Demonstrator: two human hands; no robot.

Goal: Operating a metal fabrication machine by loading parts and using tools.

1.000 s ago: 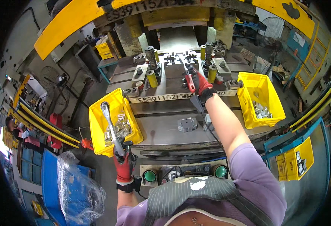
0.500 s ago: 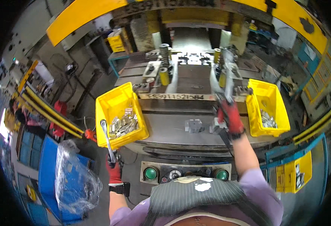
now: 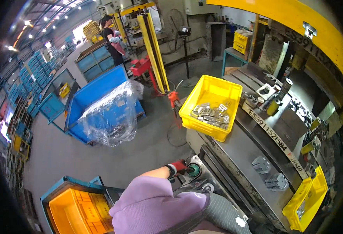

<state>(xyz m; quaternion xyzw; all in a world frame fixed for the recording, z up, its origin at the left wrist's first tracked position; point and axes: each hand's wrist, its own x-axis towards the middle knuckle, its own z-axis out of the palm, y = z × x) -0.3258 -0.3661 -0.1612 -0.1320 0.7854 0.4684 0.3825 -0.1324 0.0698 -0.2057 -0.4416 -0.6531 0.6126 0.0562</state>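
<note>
My left hand [image 3: 180, 167], in a red glove with dark fingers, is at the left green push button [image 3: 194, 169] of the control panel. Its fingers reach out over the button's edge, and no tool shows in it. My right hand is out of view. Beyond the panel, on the grey press bed [image 3: 241, 158], sit two small stacks of grey metal plates [image 3: 261, 165]. A yellow bin [image 3: 212, 130] holding loose silver metal parts [image 3: 210, 115] stands at the bed's left end. Another yellow bin [image 3: 310, 199], tilted in this view, is at the right end.
The press die [image 3: 282, 97] with posts and springs lies behind the bed, under a yellow beam [image 3: 296, 19]. To the left are a blue cart [image 3: 97, 99] with clear plastic film, an orange bin [image 3: 78, 210] and a yellow guard post [image 3: 152, 50]. A co-worker [image 3: 112, 41] stands farther back.
The view has swung left. My left hand has moved to the green button, and the long silver tool it held is out of sight. My right hand has left the view.
</note>
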